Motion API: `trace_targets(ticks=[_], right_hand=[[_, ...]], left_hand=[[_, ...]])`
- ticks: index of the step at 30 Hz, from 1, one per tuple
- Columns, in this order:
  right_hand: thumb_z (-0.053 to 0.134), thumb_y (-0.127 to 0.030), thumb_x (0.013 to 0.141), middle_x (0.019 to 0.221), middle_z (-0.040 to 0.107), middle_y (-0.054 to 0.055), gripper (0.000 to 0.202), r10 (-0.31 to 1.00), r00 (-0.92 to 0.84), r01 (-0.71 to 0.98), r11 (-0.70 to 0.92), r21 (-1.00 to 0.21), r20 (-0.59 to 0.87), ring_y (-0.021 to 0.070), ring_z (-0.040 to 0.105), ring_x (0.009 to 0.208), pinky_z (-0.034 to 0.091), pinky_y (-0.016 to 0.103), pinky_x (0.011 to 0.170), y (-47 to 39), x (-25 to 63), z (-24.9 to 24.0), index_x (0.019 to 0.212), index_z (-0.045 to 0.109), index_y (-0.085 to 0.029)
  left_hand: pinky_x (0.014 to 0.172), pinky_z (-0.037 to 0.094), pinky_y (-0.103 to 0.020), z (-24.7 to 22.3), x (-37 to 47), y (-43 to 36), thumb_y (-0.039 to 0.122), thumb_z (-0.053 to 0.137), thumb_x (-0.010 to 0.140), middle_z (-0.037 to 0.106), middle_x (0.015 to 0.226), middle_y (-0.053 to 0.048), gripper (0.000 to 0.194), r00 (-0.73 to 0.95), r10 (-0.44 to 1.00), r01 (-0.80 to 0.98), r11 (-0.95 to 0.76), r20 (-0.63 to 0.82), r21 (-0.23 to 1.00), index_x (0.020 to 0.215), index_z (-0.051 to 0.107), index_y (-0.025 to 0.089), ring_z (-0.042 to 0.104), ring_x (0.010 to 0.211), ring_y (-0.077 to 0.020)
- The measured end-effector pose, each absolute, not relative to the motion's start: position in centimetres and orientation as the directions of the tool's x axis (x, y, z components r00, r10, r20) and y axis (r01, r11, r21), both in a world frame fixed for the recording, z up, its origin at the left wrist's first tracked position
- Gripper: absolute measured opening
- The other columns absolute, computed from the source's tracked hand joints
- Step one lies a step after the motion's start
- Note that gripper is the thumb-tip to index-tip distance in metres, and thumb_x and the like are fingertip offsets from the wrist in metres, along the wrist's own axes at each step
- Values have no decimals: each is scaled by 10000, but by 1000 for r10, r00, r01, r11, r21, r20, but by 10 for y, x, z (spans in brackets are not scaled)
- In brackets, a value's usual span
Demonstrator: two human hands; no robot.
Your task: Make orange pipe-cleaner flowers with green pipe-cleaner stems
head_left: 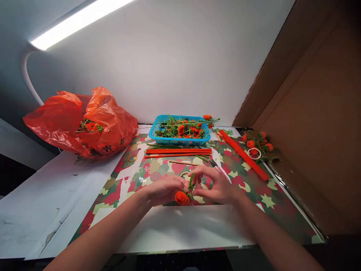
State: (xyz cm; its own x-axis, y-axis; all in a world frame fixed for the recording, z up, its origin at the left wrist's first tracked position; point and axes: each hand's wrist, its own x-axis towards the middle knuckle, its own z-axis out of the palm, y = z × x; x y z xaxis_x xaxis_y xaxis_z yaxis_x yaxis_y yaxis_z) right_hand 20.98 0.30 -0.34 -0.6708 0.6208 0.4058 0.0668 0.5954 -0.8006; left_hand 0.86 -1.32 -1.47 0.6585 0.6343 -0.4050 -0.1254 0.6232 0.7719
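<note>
An orange fuzzy flower [182, 198] with a green stem and leaf is at the middle front, between my hands. My left hand [166, 189] is closed around its stem side, the orange head showing below the fingers. On the right, my right hand [212, 185] has its thumb and index finger apart beside the green part [191, 182]; whether it touches the stem is hard to tell. A roll of tape [185, 174] lies just behind the hands, partly hidden.
Behind are red stems [178, 151], a brown stick [184, 163], scissors or pliers [221, 171] and a blue basket [179, 141] of flowers. An orange bag [113, 128] stands left. Red stems [244, 155], a white ring [254, 153] and flowers [251, 143] lie right, by cardboard [310, 131].
</note>
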Motion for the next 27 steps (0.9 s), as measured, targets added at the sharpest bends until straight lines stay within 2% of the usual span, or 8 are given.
trace_targets(ticks=[3,7,13,18,23,27], right_hand=[[689,-266,807,913,652,39,360,580,-661,-6,630,-776,476,135,579,786,484,268,720,4,208,-7,1150,591,-212],[648,-297,847,852,653,48,139,513,-678,-40,689,-723,526,151,596,785,477,291,740,4,208,-12,953,711,-233],[631,-337,851,818,649,48,134,525,-691,52,721,-691,496,165,589,759,449,327,769,2,209,-14,858,739,-258],[648,-340,832,763,644,42,139,639,-638,33,580,-814,430,161,570,711,449,312,706,-4,202,-12,799,726,-230],[669,-283,800,731,629,23,101,759,-593,78,386,-919,269,154,549,712,432,286,673,-7,193,-14,735,701,-212],[659,-215,757,682,602,10,100,839,-523,192,288,-938,150,146,536,697,408,269,657,-8,188,-9,662,674,-188]], left_hand=[[651,474,-288,-15,10,-14,152,646,565,609,589,-25,71,737,562,-121,658,-377,743,620,630,110,583,575,-139],[623,469,-285,-19,9,-13,134,631,571,640,587,-38,47,783,512,-99,664,-354,741,596,654,101,595,532,-141],[587,451,-270,-19,7,-13,151,630,559,658,598,-36,94,781,486,-35,660,-392,750,626,688,122,598,540,-147],[625,442,-257,-16,3,-11,170,645,592,616,595,-6,43,721,568,-6,578,-397,816,622,654,141,565,569,-121],[488,284,-201,-6,-3,-8,218,606,651,470,530,48,116,636,685,186,312,-356,932,584,548,142,396,492,-65],[491,299,-204,7,-3,-11,240,571,651,519,568,32,106,543,756,376,171,-366,911,621,513,157,470,534,-97]])
